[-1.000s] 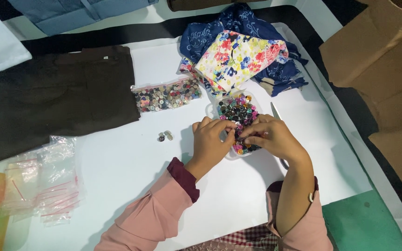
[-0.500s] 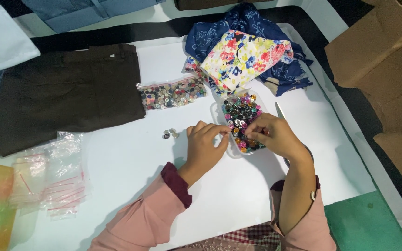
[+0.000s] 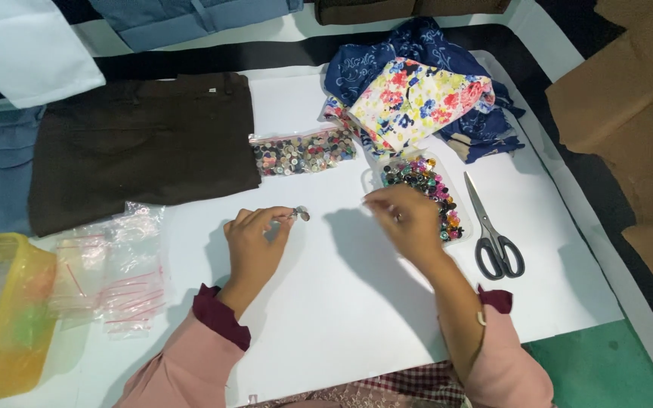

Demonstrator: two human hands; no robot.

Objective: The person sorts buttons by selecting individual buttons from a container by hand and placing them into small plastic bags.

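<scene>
Nearest me, my left hand (image 3: 255, 243) lay on the white table (image 3: 326, 302), its fingertips pinched shut on a small metallic button (image 3: 301, 214) at the tabletop. My right hand (image 3: 408, 219) hovered just beside the clear tray of coloured buttons (image 3: 425, 195), fingers drawn together; I could not tell whether they held anything. To my left sat a yellow plastic tub (image 3: 5, 321) with a few buttons inside, and beside it a loose heap of small clear zip bags (image 3: 115, 264). On the right, black-handled scissors (image 3: 493, 234) rested just beside the tray. Farther out, a clear bag of mixed buttons (image 3: 304, 151) lay between the dark brown trousers (image 3: 141, 143) and a pile of cloth, a floral piece (image 3: 417, 102) on top of blue patterned fabric (image 3: 387, 60). Brown cardboard (image 3: 629, 98) stood off the table's right edge.
</scene>
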